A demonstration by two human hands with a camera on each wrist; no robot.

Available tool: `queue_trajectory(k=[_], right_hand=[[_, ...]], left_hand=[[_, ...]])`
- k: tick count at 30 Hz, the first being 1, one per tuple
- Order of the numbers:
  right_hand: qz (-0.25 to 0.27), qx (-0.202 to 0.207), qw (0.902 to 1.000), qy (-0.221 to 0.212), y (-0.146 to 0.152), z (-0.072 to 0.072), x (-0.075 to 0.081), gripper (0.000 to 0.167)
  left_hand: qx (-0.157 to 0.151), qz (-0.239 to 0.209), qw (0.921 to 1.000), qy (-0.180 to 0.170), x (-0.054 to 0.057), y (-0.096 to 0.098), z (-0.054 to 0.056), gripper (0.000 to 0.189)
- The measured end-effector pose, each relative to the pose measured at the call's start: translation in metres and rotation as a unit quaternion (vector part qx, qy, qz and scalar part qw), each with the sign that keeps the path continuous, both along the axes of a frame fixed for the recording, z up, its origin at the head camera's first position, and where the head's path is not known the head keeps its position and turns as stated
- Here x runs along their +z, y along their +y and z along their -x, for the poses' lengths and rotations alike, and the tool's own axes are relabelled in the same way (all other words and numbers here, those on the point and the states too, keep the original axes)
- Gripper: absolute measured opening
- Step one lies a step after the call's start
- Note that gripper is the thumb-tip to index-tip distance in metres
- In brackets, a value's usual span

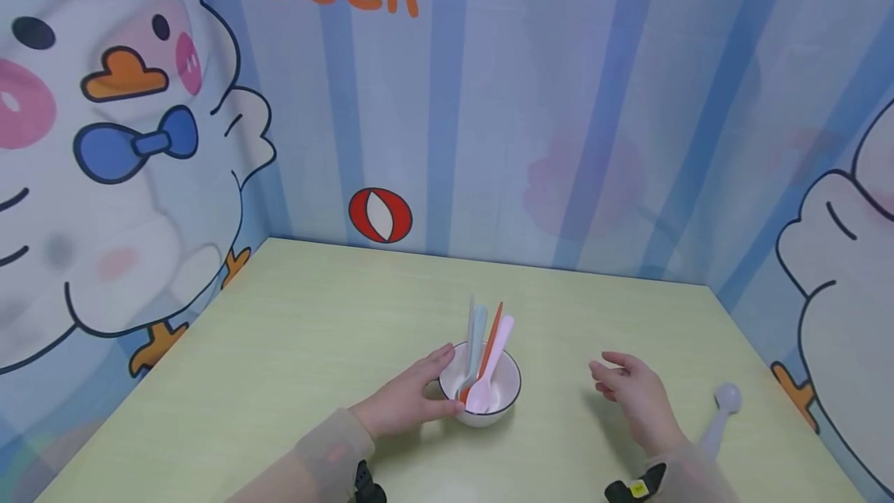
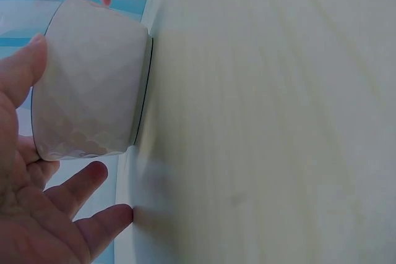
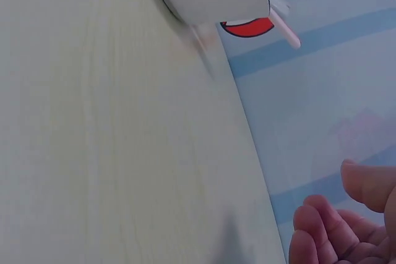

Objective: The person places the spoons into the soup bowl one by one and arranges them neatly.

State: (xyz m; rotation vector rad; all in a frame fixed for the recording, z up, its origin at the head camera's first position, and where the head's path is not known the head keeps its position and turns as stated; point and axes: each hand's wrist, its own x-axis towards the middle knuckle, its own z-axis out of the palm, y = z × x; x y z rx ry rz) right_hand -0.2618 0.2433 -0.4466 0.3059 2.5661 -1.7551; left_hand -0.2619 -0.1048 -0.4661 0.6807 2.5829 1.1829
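Note:
A white bowl (image 1: 499,402) with a dark rim stands upright on the table. Several utensils lean in it: a pink spoon (image 1: 499,352), an orange handle (image 1: 492,336), a pale blue spoon (image 1: 478,332) and a thin grey handle (image 1: 471,317). My left hand (image 1: 412,394) holds the bowl by its left side, thumb near and fingers at the far rim. In the left wrist view the bowl's outer wall (image 2: 93,78) shows, its contents hidden. My right hand (image 1: 635,390) hovers right of the bowl, holding nothing, fingers loosely bent. Beside the right wrist lies a pale lavender spoon (image 1: 719,418).
The pale yellow table (image 1: 335,309) meets a cloth backdrop (image 1: 482,115) with blue stripes and cartoon ducks behind and at the sides. A black wrist strap (image 1: 368,485) is on the left wrist and another (image 1: 618,490) on the right.

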Motion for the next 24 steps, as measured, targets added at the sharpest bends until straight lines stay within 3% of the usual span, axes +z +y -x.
queue_trajectory(k=[9, 15, 19, 24], right_hand=[[-0.062, -0.034, 0.9975, -0.011, 0.042, -0.016, -0.005, 0.068], [-0.094, -0.054, 0.9934, -0.036, 0.069, -0.026, -0.004, 0.082], [-0.116, -0.092, 0.9874, -0.055, 0.079, -0.029, -0.004, 0.087], [-0.130, -0.153, 0.9777, -0.061, 0.084, -0.030, -0.006, 0.080]], left_hand=[[0.002, 0.002, 1.0000, 0.002, -0.002, 0.001, 0.001, 0.090], [0.002, 0.005, 1.0000, -0.002, -0.001, 0.001, 0.001, 0.090], [0.003, 0.006, 1.0000, -0.004, -0.002, 0.001, 0.002, 0.091], [0.003, 0.005, 1.0000, -0.001, -0.001, 0.000, 0.002, 0.091]])
